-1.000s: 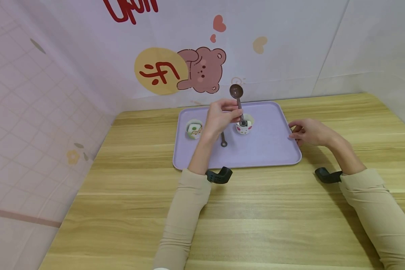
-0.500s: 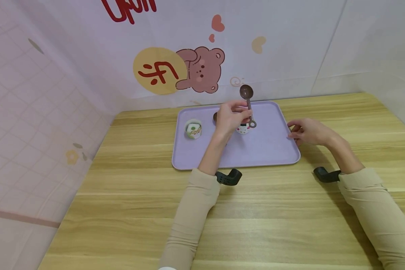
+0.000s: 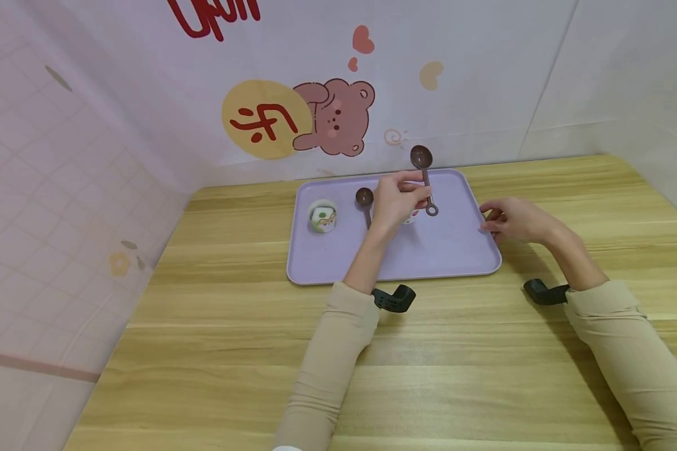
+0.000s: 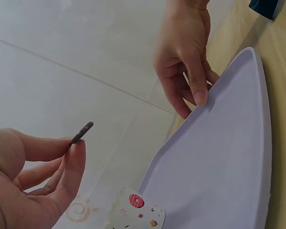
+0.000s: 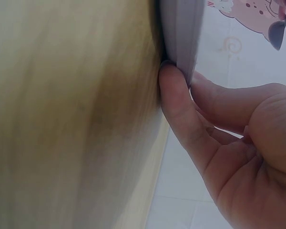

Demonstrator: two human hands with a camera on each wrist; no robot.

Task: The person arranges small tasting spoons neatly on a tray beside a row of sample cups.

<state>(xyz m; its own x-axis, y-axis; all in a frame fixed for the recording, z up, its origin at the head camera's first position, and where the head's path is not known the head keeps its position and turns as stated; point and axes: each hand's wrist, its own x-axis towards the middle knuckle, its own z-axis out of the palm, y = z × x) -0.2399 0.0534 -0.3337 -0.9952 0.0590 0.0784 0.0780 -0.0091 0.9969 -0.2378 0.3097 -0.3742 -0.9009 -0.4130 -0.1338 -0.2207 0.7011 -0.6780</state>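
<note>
My left hand (image 3: 393,203) pinches a brown measuring spoon (image 3: 421,157) by its handle, bowl up, above a lilac tray (image 3: 451,247). In the left wrist view the handle's end (image 4: 82,132) sticks out past thumb and finger. At the tray's right edge, my right hand (image 3: 519,220) grips the rim; the right wrist view has thumb and finger on either side of the tray edge (image 5: 183,38). A smaller brown measuring spoon (image 3: 364,197) lies on the tray, its handle partly hidden by the left hand. Behind that hand stands a patterned cup (image 4: 138,212), mostly covered.
On the tray's left side stands a green-and-white cup (image 3: 323,219) with something white and green in it. The tray lies on a wooden table (image 3: 457,351) near the back wall (image 3: 485,100), which carries a bear print.
My left hand has moved right with the measuring spoon, away from over the patterned cup's opening. The smaller spoon's bowl has come into sight. My right hand stays at the tray edge.
</note>
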